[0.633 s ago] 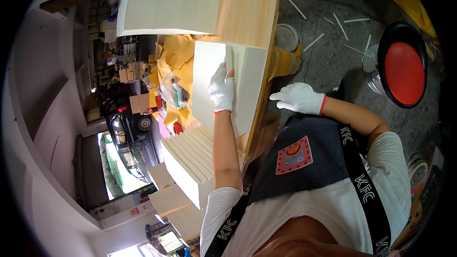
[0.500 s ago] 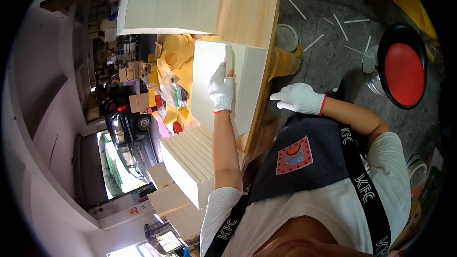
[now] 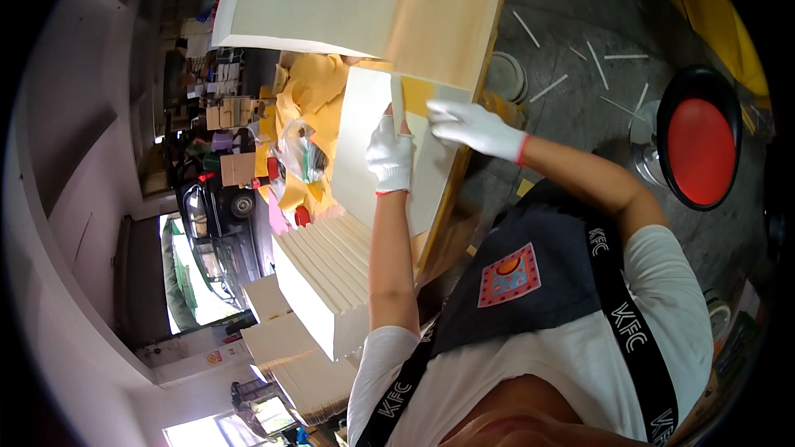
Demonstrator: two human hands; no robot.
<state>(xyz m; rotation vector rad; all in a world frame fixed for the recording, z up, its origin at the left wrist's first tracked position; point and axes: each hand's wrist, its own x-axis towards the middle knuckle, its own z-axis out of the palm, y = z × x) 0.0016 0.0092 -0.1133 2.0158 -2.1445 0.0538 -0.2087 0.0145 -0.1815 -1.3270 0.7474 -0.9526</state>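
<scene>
A cream sheet (image 3: pixel 360 149) lies on a wooden worktop (image 3: pixel 439 207) in front of me. My left hand (image 3: pixel 390 159), in a white glove, rests on the sheet and grips a narrow pale strip (image 3: pixel 397 105) that sticks out past its fingers. My right hand (image 3: pixel 470 126), also gloved, lies spread and flat on the sheet's far edge, close beside the left hand and next to a yellow patch (image 3: pixel 419 93). Nothing is held in the right hand.
A large cream sheet stack (image 3: pixel 315 0) and a tan board (image 3: pixel 451 16) lie beyond the hands. Yellow papers (image 3: pixel 302 91) and a plastic bag (image 3: pixel 302 153) sit to the left. White sheet stacks (image 3: pixel 327 281) stand nearer. A red stool (image 3: pixel 700 149) and white sticks (image 3: pixel 609 58) are on the floor.
My right hand has moved from the worktop's right edge onto the sheet, ending beside the left hand. The left hand has stayed where it was.
</scene>
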